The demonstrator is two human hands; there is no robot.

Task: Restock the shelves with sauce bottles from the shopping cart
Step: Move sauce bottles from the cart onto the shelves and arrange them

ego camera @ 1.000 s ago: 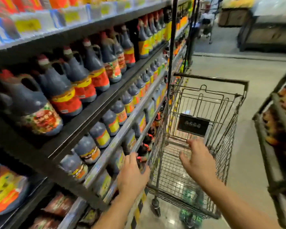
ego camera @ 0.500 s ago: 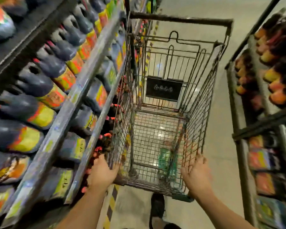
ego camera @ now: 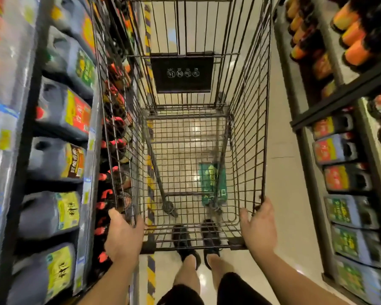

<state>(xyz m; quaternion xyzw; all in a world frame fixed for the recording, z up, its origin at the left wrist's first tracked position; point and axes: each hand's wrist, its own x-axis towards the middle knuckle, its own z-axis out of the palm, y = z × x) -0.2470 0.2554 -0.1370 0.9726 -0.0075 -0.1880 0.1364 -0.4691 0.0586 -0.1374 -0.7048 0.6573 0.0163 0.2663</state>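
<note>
Sauce bottles [ego camera: 62,111] line the shelves left of the left hand [ego camera: 123,236] and right of the right hand [ego camera: 259,227]. Both hands still grip the near corners of the cart [ego camera: 246,128]. The view's tipped further down, so shoes [ego camera: 185,241] show now. Shiny pale floor [ego camera: 282,172], striped tape [ego camera: 151,274] by the left hand.

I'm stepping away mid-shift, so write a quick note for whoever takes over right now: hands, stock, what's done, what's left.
Left hand and right hand each grip a near corner of the shopping cart.
Its basket shows no sauce bottles; a green patch low down is unclear.
Shelf on the left holds sauce jugs.
Left: probably check that patch, wheel the cart away.
</note>
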